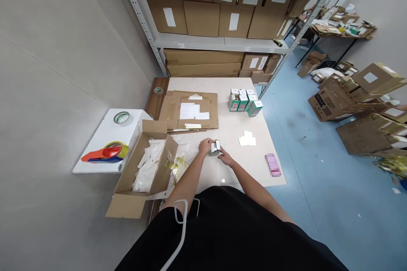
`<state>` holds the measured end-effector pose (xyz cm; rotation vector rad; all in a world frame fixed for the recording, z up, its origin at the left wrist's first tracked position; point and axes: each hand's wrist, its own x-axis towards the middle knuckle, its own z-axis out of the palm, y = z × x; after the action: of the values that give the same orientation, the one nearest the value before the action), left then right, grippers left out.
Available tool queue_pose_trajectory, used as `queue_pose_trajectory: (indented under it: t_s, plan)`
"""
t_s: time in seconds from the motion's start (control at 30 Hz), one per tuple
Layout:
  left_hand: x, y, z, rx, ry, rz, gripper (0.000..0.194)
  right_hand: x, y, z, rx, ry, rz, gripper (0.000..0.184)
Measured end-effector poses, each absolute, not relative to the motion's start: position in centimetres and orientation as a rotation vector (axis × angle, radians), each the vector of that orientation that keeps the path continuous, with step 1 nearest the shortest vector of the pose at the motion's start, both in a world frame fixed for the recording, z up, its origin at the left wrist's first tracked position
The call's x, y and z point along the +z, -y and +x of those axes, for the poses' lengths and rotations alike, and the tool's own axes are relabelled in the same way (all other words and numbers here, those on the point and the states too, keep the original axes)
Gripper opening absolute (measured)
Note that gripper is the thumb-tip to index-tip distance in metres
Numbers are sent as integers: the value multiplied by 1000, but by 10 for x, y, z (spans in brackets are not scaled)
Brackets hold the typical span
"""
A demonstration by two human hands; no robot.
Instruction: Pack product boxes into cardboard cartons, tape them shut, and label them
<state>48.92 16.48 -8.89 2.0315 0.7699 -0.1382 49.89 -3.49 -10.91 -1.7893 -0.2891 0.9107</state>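
Observation:
A small green-and-white carton [215, 150] stands on the pale table in front of me, with its top flaps raised. My left hand [205, 145] grips its left side. At its right side, the fingers of my right hand [226, 158] press against the lower corner. What lies inside the carton is too small to make out. Further back on the right is a group of similar green-and-white cartons [243, 102]. White paper slips [247, 139] lie to the right of my hands.
Flattened cardboard [212, 112] with papers lies at the back left. An open cardboard box [171, 159] of white bags stands left, beside a white surface [98, 135] holding a tape dispenser [104, 152]. A pink blurred item [273, 165] is near the right edge. Shelving [203, 42] rises behind.

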Motion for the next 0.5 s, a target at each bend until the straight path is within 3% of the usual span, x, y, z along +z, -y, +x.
queue_pose_trajectory:
  t_s: [0.1,0.27,0.5]
  plan:
    - [-89,-169,481,-203,-655,1975,22,-104,36,502,915,286,-1777,84]
    - [-87,-169,465,-197,-623,1901,55,-103,32,504,919,236,-1776,76]
    - [-90,-155,463,-119,-635,1879,61,-117,27,517,939,284,-1844,65]
